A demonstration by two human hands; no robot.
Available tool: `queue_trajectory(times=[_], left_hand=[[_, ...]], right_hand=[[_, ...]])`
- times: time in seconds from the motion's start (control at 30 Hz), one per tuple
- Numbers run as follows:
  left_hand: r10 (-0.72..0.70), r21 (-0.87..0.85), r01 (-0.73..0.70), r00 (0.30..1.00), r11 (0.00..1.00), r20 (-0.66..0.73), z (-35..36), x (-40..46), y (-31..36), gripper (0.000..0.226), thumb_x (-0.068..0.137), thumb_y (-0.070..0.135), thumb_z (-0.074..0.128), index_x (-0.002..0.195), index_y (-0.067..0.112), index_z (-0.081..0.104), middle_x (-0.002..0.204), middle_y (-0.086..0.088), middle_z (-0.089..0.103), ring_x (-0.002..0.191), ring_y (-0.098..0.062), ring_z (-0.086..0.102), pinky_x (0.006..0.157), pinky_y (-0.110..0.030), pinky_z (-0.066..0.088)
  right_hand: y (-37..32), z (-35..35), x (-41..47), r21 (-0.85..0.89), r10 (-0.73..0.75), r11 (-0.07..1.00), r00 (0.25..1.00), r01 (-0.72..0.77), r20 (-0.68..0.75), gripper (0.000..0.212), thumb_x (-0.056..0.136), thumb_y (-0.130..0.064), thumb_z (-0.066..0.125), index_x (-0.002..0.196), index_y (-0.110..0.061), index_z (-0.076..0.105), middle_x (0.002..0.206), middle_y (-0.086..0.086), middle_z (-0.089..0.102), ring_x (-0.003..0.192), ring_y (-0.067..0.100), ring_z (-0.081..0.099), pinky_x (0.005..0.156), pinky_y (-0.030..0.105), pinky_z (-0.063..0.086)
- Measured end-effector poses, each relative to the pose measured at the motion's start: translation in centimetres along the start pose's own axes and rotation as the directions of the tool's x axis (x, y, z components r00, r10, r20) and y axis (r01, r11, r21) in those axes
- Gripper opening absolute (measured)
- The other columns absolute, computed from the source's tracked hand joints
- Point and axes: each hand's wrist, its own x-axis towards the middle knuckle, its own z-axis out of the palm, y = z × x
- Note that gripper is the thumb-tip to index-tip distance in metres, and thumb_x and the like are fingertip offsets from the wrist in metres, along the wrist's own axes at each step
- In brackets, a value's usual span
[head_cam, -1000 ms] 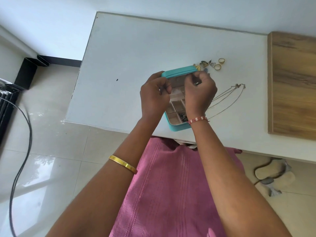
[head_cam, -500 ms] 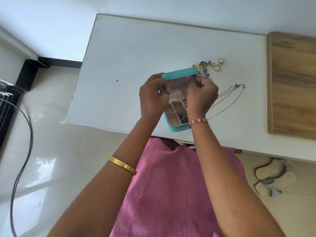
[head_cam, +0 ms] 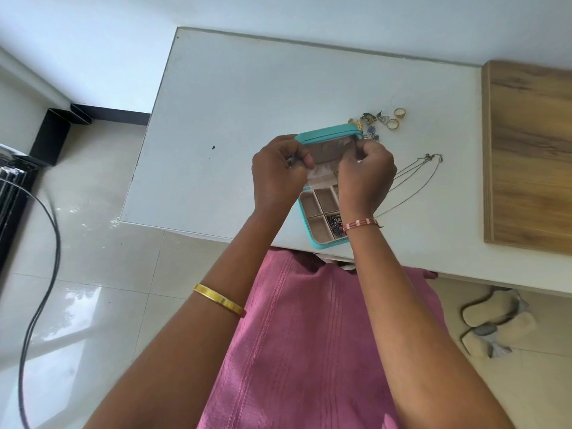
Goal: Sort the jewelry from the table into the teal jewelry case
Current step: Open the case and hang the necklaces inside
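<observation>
Both hands — left hand [head_cam: 278,168], right hand [head_cam: 366,173] — have risen slightly to the teal jewelry case [head_cam: 328,136] lid, fingers curled, perhaps pinning a small piece — sorting continues.

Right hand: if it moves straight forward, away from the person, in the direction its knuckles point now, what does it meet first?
Most likely the raised lid of the teal jewelry case, directly ahead of the right hand. Beyond it lies the small jewelry pile. Depth is unclear from one view.
</observation>
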Motion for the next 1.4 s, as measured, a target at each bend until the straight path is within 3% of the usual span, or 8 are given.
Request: queue_trajectory(times=[0.2, 0.33, 0.57, 0.8, 0.97, 1.17, 1.27, 1.4], left_hand=[[-0.030, 0.023, 0.030, 1.000, 0.999, 0.004, 0.0, 0.1, 0.1, 0.029, 0.051, 0.007, 0.040, 0.045, 0.033, 0.053, 0.065, 0.011, 0.060, 0.080, -0.023, 0.064, 0.070, -0.034, 0.048], [-0.063, 0.007, 0.063, 0.998, 0.998, 0.000, 0.1, 0.0, -0.1, 0.026, 0.052, 0.007, 0.040, 0.045, 0.027, 0.054, 0.066, 0.013, 0.061, 0.077, -0.020, 0.064, 0.068, -0.031, 0.047], [-0.102, -0.025, 0.102, 0.995, 0.994, -0.007, 0.1, 0.1, -0.1, 0.029, 0.053, 0.007, 0.040, 0.047, 0.030, 0.056, 0.065, 0.010, 0.061, 0.065, -0.009, 0.056, 0.058, -0.016, 0.039], [-0.160, -0.056, 0.158, 0.987, 0.986, -0.024, 0.0, 0.8, -0.8, 0.034, 0.056, 0.004, 0.041, 0.042, 0.030, 0.057, 0.055, 0.003, 0.060, 0.062, -0.017, 0.052, 0.056, -0.023, 0.036], [-0.198, -0.069, 0.198, 0.980, 0.978, -0.001, -0.1, 1.2, -0.8, 0.039, 0.060, -0.004, 0.042, 0.045, 0.028, 0.059, 0.046, 0.016, 0.059, 0.062, -0.017, 0.049, 0.059, -0.024, 0.036], [-0.205, -0.073, 0.205, 0.979, 0.976, 0.011, -0.2, 1.3, -0.6, 0.044, 0.063, -0.009, 0.042, 0.045, 0.028, 0.058, 0.046, 0.017, 0.059, 0.064, -0.017, 0.050, 0.060, -0.023, 0.036], [-0.202, -0.082, 0.203, 0.979, 0.976, 0.021, -0.3, 1.3, -0.6, 0.038, 0.057, 0.000, 0.041, 0.040, 0.029, 0.059, 0.047, 0.016, 0.060, 0.064, -0.017, 0.050, 0.060, -0.024, 0.036], [-0.196, -0.086, 0.199, 0.980, 0.976, 0.034, -0.4, 1.2, -0.6, 0.037, 0.056, 0.001, 0.041, 0.040, 0.030, 0.059, 0.048, 0.016, 0.060, 0.062, -0.015, 0.051, 0.060, -0.024, 0.037]], right_hand=[[0.8, -0.4, 0.1, -0.138, -0.106, 0.984, 0.993, 0.111, 0.047, 0.026, 0.090, -0.029, 0.056, 0.088, -0.006, 0.070, 0.085, 0.010, 0.070, 0.077, 0.024, 0.057, 0.056, 0.025, 0.026], [1.4, -0.5, 0.0, -0.157, -0.128, 0.978, 0.988, 0.140, 0.082, 0.028, 0.090, -0.031, 0.057, 0.082, -0.007, 0.070, 0.081, 0.010, 0.070, 0.073, 0.026, 0.057, 0.053, 0.025, 0.024], [1.6, -1.4, -0.2, -0.200, -0.121, 0.968, 0.979, 0.153, 0.165, 0.019, 0.087, -0.020, 0.059, 0.094, -0.007, 0.071, 0.091, 0.010, 0.072, 0.084, 0.026, 0.064, 0.060, 0.021, 0.031], [2.6, -2.4, 0.0, -0.223, -0.188, 0.948, 0.965, 0.226, 0.181, 0.017, 0.086, -0.016, 0.059, 0.095, -0.008, 0.071, 0.090, 0.010, 0.073, 0.083, 0.025, 0.066, 0.064, 0.020, 0.037], [3.6, -3.3, 0.4, -0.178, -0.201, 0.957, 0.967, 0.228, 0.156, 0.014, 0.086, -0.009, 0.059, 0.093, -0.008, 0.071, 0.089, 0.010, 0.072, 0.079, 0.026, 0.065, 0.067, 0.023, 0.044], [3.9, -3.1, 0.4, -0.290, -0.358, 0.828, 0.850, 0.480, 0.386, 0.030, 0.086, -0.001, 0.053, 0.110, -0.012, 0.069, 0.096, 0.015, 0.054, 0.094, 0.030, 0.049, 0.076, 0.028, 0.039], [4.2, -3.2, 0.3, -0.378, -0.326, 0.772, 0.829, 0.511, 0.455, 0.035, 0.085, 0.003, 0.049, 0.110, -0.011, 0.068, 0.097, 0.016, 0.050, 0.095, 0.032, 0.047, 0.081, 0.037, 0.044], [4.6, -3.8, 0.4, -0.233, -0.276, 0.902, 0.900, 0.364, 0.338, 0.028, 0.087, 0.002, 0.050, 0.105, -0.008, 0.069, 0.092, 0.007, 0.043, 0.092, 0.024, 0.051, 0.070, 0.016, 0.035]])
